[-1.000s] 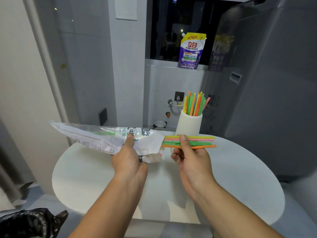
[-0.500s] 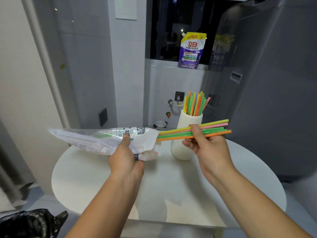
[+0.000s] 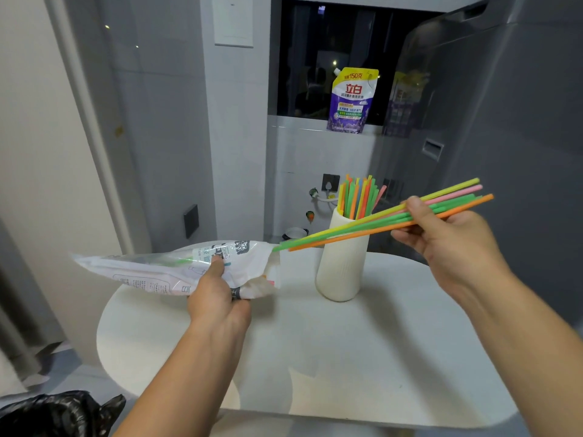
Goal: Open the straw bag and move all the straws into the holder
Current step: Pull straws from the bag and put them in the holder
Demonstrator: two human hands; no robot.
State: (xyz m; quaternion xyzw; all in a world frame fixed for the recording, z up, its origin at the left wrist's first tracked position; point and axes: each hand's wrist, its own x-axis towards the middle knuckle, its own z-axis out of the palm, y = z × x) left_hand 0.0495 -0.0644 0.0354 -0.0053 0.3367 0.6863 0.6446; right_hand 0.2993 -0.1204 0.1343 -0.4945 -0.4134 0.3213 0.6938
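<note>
My left hand (image 3: 217, 298) grips the white printed straw bag (image 3: 164, 269) above the round table, its open mouth turned right. A green straw shows faintly inside the bag. My right hand (image 3: 441, 234) pinches a bundle of several straws (image 3: 362, 228), yellow, pink, green and orange, tilted up to the right; their lower tips sit just outside the bag's mouth. The bundle crosses in front of the white ribbed holder (image 3: 340, 266), which stands upright on the table with several coloured straws (image 3: 358, 198) in it.
The white round table (image 3: 347, 357) sits below both hands. A purple detergent pouch (image 3: 350, 99) stands on the window ledge behind. A grey appliance (image 3: 504, 121) fills the right side. A black plastic bag (image 3: 56, 414) lies on the floor at lower left.
My right hand has pulled the straw bundle out of the bag, moving right and upward, and the bundle now tilts up to the right. The left hand and bag stayed nearly still.
</note>
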